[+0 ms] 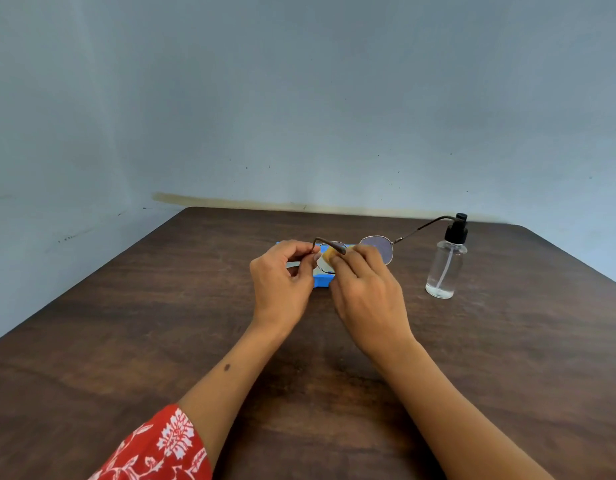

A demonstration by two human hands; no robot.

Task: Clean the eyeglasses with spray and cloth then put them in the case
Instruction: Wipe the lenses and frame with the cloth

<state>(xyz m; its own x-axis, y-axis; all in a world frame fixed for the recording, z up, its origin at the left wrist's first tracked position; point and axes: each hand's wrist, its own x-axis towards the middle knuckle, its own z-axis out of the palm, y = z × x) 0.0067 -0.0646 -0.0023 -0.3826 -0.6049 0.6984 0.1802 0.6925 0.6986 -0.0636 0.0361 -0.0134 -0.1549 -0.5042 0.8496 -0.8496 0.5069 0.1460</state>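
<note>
Two hands hold the eyeglasses (376,249) above the surface — left hand (282,275) pinching the frame edge, right hand (365,289) pressing a yellow cloth (326,253) on one lens | blue case (322,280) beneath them | spray bottle (445,268) upright, right | dark wooden surface (161,323) — far edge against grey-blue wall (299,98)

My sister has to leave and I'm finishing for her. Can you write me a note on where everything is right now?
Left hand pinches the eyeglasses by one temple.
Right hand presses the yellow cloth on the left lens.
Spray bottle stands on the table, to the right.
Blue case lies beneath the hands, mostly hidden.
Done: wiping is underway.
Left: finish both lenses, then put the glasses in the case.
</note>
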